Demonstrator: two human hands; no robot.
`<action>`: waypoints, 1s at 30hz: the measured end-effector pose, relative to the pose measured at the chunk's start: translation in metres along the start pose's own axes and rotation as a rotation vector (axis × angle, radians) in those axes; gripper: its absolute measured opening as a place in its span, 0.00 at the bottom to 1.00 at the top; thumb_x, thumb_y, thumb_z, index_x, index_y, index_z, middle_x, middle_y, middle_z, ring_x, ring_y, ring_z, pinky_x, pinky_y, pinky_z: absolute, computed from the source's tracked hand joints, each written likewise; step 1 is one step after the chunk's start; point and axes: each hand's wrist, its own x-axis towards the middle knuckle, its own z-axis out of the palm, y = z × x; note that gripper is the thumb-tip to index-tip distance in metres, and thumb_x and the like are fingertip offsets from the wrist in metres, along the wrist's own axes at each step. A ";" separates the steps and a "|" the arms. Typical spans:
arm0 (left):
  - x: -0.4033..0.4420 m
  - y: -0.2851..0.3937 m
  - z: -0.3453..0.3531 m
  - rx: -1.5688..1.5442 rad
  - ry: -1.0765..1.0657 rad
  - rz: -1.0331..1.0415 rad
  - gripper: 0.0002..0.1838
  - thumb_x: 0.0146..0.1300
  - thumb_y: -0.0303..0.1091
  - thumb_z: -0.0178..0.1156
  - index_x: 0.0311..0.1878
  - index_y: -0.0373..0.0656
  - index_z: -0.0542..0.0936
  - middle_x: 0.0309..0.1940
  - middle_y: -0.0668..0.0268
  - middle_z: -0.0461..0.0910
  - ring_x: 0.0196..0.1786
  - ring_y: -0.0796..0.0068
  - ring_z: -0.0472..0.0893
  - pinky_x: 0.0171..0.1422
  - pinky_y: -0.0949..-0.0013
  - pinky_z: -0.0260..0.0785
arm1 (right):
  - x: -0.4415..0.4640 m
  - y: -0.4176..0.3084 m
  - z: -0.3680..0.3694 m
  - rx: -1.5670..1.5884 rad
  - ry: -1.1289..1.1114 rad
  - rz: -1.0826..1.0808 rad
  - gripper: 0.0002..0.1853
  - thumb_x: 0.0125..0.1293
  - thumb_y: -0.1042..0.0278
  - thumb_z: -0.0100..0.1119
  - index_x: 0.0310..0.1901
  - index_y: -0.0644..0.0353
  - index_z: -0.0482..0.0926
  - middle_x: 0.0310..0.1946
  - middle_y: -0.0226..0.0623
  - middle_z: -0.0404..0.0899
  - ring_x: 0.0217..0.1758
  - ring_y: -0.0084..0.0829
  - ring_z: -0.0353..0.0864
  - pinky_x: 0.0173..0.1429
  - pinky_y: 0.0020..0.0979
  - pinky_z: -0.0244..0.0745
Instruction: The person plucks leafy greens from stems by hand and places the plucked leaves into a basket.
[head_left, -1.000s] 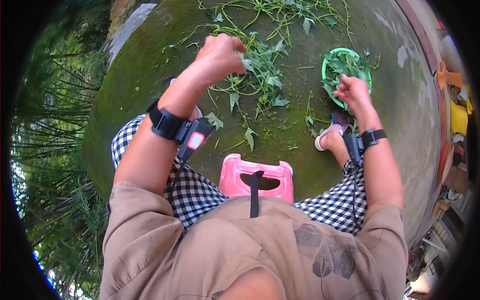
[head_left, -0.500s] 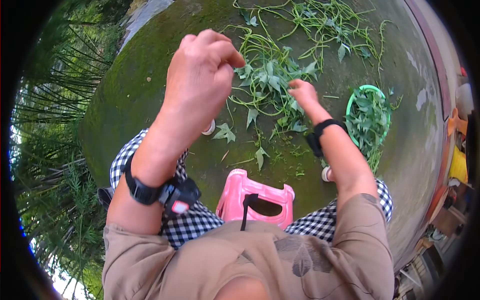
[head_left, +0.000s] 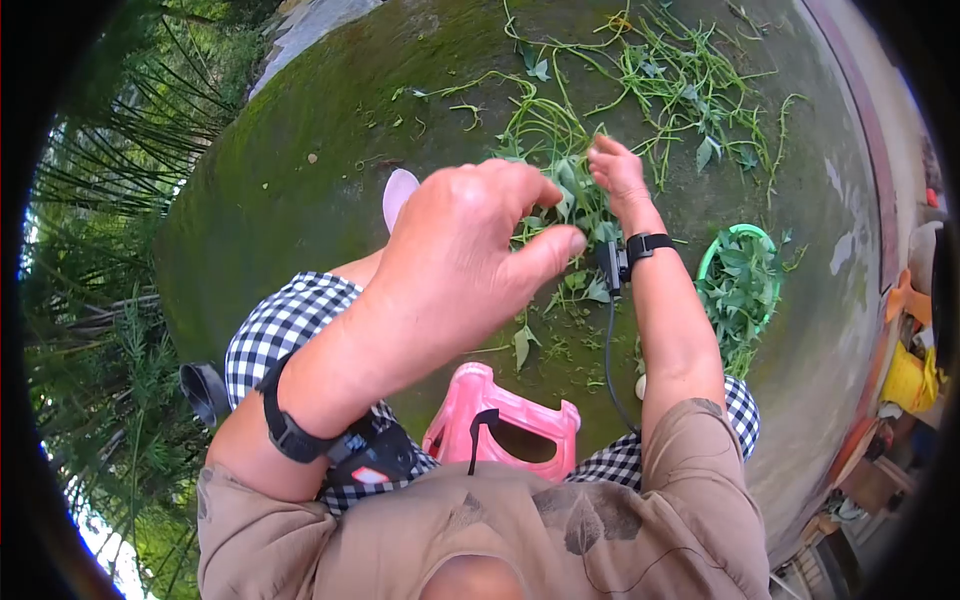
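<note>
My left hand (head_left: 480, 225) hovers over the ground, large in view, with thumb and fingers apart and nothing visible between them. It partly hides a heap of leafy green vines (head_left: 565, 190), long thin stems with lobed leaves. At the right side of that heap my right hand (head_left: 618, 172) has its fingers curled in, seemingly on a vine stem, though the fingertips are small in view. A green-rimmed basket (head_left: 748, 230) full of picked leaves stands right of my right forearm.
More tangled vines (head_left: 680, 90) lie farther off on the mossy concrete ground (head_left: 300, 200). A pink plastic stool (head_left: 465, 410) is between my legs. Tall plants (head_left: 120, 330) border the left, and household items, including a yellow bag (head_left: 910, 378), line the right edge.
My left hand has come down and right, its pinched fingers opening. My right hand has moved slightly farther forward and right. A pinkish shoe-like shape now shows beyond my left forearm.
</note>
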 end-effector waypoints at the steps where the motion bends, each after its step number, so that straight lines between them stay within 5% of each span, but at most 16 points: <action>1: 0.001 0.000 0.000 -0.073 0.021 -0.026 0.16 0.60 0.38 0.67 0.41 0.32 0.81 0.24 0.60 0.79 0.24 0.79 0.75 0.27 0.72 0.66 | -0.010 -0.015 -0.001 0.062 0.067 -0.063 0.24 0.59 0.78 0.61 0.59 0.63 0.76 0.41 0.33 0.82 0.34 0.17 0.78 0.33 0.17 0.71; 5: 0.009 0.013 -0.016 -0.086 -0.012 -0.157 0.14 0.59 0.37 0.68 0.32 0.33 0.80 0.23 0.63 0.78 0.25 0.84 0.72 0.27 0.75 0.65 | -0.077 -0.099 -0.013 0.196 0.015 -0.206 0.20 0.59 0.81 0.57 0.54 0.64 0.79 0.44 0.35 0.82 0.38 0.25 0.80 0.38 0.24 0.76; 8: 0.011 0.008 0.000 -0.311 0.097 -0.083 0.15 0.54 0.37 0.70 0.35 0.34 0.81 0.28 0.61 0.80 0.31 0.79 0.77 0.35 0.72 0.69 | -0.156 -0.157 -0.019 0.314 -0.129 -0.317 0.20 0.56 0.85 0.55 0.53 0.67 0.78 0.41 0.38 0.81 0.39 0.31 0.82 0.40 0.29 0.78; 11: 0.004 0.023 0.013 -0.228 0.019 0.151 0.18 0.48 0.35 0.72 0.42 0.36 0.83 0.40 0.57 0.82 0.45 0.63 0.80 0.51 0.64 0.72 | -0.244 -0.186 -0.018 0.425 -0.182 -0.410 0.21 0.57 0.86 0.55 0.55 0.69 0.75 0.44 0.40 0.79 0.41 0.35 0.83 0.40 0.31 0.78; 14: -0.007 0.037 0.040 -0.149 -0.187 0.252 0.14 0.49 0.34 0.70 0.37 0.37 0.83 0.31 0.62 0.83 0.37 0.67 0.82 0.44 0.67 0.74 | -0.316 -0.181 -0.022 0.447 -0.150 -0.475 0.23 0.57 0.87 0.54 0.57 0.71 0.73 0.44 0.41 0.79 0.42 0.36 0.83 0.40 0.30 0.78; 15: -0.011 0.042 0.049 -0.275 -0.241 0.186 0.11 0.54 0.35 0.68 0.33 0.36 0.82 0.23 0.64 0.82 0.29 0.71 0.81 0.37 0.71 0.74 | -0.336 -0.173 -0.025 0.353 -0.083 -0.491 0.21 0.58 0.84 0.57 0.56 0.69 0.76 0.43 0.40 0.79 0.39 0.33 0.82 0.39 0.28 0.76; 18: -0.024 0.053 0.059 -0.836 -0.426 -0.032 0.12 0.59 0.37 0.66 0.31 0.36 0.82 0.19 0.63 0.80 0.23 0.73 0.81 0.30 0.73 0.73 | -0.368 -0.134 -0.046 -0.223 0.283 -0.457 0.16 0.60 0.79 0.60 0.51 0.65 0.80 0.43 0.36 0.78 0.36 0.28 0.80 0.39 0.27 0.74; 22: -0.029 0.054 0.064 -0.987 -0.698 -0.425 0.15 0.65 0.39 0.60 0.31 0.36 0.81 0.19 0.60 0.80 0.19 0.68 0.81 0.23 0.70 0.73 | -0.380 -0.118 -0.065 -1.119 0.436 -0.988 0.05 0.62 0.72 0.61 0.37 0.64 0.82 0.34 0.28 0.76 0.35 0.19 0.77 0.37 0.25 0.71; 23: -0.028 0.048 0.073 -1.078 -0.740 -0.488 0.17 0.67 0.40 0.56 0.29 0.36 0.80 0.18 0.60 0.79 0.18 0.67 0.80 0.22 0.67 0.73 | -0.373 -0.118 -0.067 -1.090 0.367 -1.091 0.07 0.64 0.69 0.61 0.34 0.65 0.80 0.31 0.28 0.77 0.33 0.21 0.78 0.35 0.26 0.73; 26: -0.022 0.035 0.095 -1.329 -0.906 -0.638 0.19 0.69 0.42 0.52 0.28 0.37 0.79 0.16 0.60 0.78 0.17 0.67 0.79 0.22 0.66 0.74 | -0.360 -0.120 -0.059 -0.301 0.057 -0.250 0.07 0.66 0.68 0.60 0.35 0.64 0.79 0.29 0.30 0.77 0.28 0.25 0.78 0.32 0.27 0.75; 30: -0.011 0.041 0.106 -1.289 -0.673 -0.746 0.21 0.71 0.46 0.50 0.34 0.35 0.79 0.19 0.59 0.79 0.17 0.66 0.78 0.24 0.63 0.76 | -0.321 -0.107 -0.085 -0.055 -0.034 -0.029 0.07 0.66 0.70 0.57 0.38 0.66 0.79 0.23 0.32 0.76 0.23 0.25 0.77 0.27 0.24 0.74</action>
